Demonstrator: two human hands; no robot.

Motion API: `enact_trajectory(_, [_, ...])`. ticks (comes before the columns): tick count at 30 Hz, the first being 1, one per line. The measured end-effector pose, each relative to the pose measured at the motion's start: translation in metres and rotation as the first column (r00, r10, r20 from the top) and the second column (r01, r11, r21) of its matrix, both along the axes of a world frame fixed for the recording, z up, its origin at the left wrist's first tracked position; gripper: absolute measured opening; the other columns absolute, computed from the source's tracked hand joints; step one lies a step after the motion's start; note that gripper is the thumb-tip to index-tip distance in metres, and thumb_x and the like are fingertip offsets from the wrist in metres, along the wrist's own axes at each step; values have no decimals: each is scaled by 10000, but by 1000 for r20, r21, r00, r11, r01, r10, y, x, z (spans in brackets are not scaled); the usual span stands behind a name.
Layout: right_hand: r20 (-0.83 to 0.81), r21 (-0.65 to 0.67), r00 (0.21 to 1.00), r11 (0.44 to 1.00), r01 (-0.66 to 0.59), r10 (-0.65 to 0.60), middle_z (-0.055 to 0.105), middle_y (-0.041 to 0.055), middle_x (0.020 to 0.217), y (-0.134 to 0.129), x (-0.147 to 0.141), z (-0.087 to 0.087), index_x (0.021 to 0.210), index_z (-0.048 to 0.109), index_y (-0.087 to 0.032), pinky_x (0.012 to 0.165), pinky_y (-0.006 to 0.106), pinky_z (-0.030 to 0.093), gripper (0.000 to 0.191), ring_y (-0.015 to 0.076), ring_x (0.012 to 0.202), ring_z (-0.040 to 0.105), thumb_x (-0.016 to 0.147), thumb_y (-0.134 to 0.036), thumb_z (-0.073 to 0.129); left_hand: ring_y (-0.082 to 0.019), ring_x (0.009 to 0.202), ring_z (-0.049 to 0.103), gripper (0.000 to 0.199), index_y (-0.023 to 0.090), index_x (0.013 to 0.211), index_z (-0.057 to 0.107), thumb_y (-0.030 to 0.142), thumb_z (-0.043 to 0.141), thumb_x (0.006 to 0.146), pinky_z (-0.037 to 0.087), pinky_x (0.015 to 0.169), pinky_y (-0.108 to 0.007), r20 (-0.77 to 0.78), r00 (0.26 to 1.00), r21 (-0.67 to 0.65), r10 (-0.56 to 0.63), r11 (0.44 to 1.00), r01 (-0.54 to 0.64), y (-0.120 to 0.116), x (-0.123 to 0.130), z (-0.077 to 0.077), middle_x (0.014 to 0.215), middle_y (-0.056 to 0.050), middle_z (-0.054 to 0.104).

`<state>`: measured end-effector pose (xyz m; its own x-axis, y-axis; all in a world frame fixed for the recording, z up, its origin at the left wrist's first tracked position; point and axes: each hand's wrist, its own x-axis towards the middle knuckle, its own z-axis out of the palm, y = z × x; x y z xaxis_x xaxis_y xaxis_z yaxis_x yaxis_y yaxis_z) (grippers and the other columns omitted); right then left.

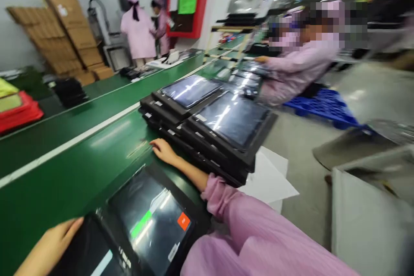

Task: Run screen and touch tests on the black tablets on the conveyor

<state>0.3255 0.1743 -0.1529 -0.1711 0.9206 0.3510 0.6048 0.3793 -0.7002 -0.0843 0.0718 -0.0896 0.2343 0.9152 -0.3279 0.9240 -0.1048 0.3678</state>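
My left hand [53,241] is at the left edge of a black tablet [93,241] at the bottom of the view, with its fingers closed along that edge. Beside it, in a black foam tray, lies another tablet [152,220] whose lit screen shows green and white bars, an orange-red square and a small white label. My right hand [164,152] reaches past this tablet to the left side of a stack of black trays [200,142]. Its fingers are stretched over the green surface and hold nothing visible. Film-covered tablets [231,116] lie on top of the stack.
The green workbench [106,146] has a white strip along it. Red and yellow items [19,110] lie at the far left. White sheets [271,177] stick out beside the stack. A co-worker in pink [304,60] sits beyond, near a blue pallet [323,105]. Cardboard [71,30] stands behind.
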Motion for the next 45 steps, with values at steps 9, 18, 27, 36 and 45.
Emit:
enact_trajectory(9, [-203,-211,957,945,-248,206,426,140,1441,-117,5,-5,1481,399,-239,1103,465,418,792,296,1319,468,816,-525,720,-361,1495,321,1202,80,1611,160,555,723,661,281,1222,-458,17,995,-232,-96,968,98,-40,6,42,1644,-222,265])
enact_trajectory(18, [-287,-307,935,905,-294,206,416,147,1454,-118,8,-1,1463,384,-230,1156,475,366,790,291,1369,442,813,-539,710,-420,1522,205,1257,188,1609,-114,446,748,730,193,1197,-637,-94,980,-181,-174,971,155,-58,37,42,1640,-266,204])
enact_trajectory(27, [-235,-267,972,961,-66,2,594,123,1293,-129,2,-1,1005,729,-230,1103,486,409,261,296,1257,562,844,-432,686,-373,1405,372,676,312,1337,503,259,773,719,305,1166,-530,-37,980,-161,-196,969,187,-51,32,37,1460,-124,407])
enact_trajectory(36, [-173,-290,985,955,-62,12,602,122,1281,-130,6,4,991,746,-232,1060,467,442,273,304,1249,562,842,-456,698,-338,1238,424,598,343,1226,598,138,787,697,344,1084,-483,-80,974,-232,-213,954,189,-46,45,48,1236,-68,419])
enact_trajectory(45, [-115,-332,992,939,-92,57,532,96,1290,-127,7,4,1203,691,-288,1015,421,444,389,287,1292,497,877,-493,635,-314,1199,438,655,320,1251,533,177,803,672,377,1020,-427,-28,984,-219,-176,961,166,-43,39,43,1217,-60,425])
